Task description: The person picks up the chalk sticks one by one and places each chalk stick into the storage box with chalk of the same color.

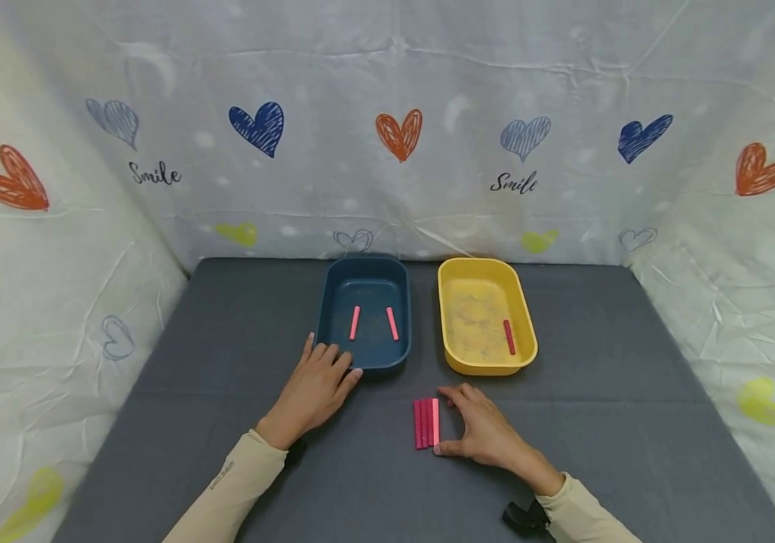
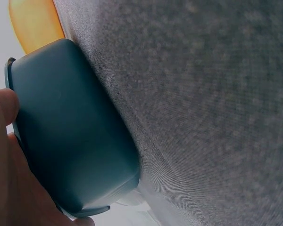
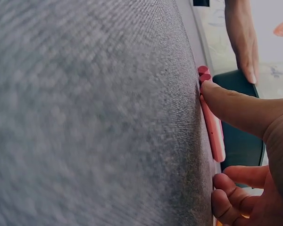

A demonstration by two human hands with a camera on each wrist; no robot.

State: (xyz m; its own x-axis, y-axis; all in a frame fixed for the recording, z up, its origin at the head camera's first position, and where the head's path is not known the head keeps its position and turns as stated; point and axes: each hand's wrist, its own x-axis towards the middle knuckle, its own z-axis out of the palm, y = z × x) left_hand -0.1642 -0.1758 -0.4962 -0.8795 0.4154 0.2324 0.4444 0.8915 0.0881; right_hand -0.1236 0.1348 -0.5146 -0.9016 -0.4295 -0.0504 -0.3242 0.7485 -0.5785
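Several pink and red sticks [image 1: 425, 423] lie side by side on the grey table [image 1: 604, 392]. My right hand [image 1: 478, 430] is at their right side, thumb at the near end and forefinger at the far end of the lightest pink stick [image 1: 435, 421], pinching it lengthwise. In the right wrist view the thumb [image 3: 236, 106] presses on that stick [image 3: 213, 129]. My left hand [image 1: 315, 385] lies flat on the table, fingertips against the near left corner of the blue tray [image 1: 330, 302]. Its thumb [image 2: 2, 106] touches the tray wall [image 2: 70, 132].
The blue tray holds two pink sticks [image 1: 355, 323] [image 1: 392, 323]. To its right stands a yellow tray [image 1: 453, 362] with one red stick [image 1: 509, 336]. Heart-printed cloth walls [image 1: 387, 151] close in the back and both sides. Bare grey table lies left and right of the trays.
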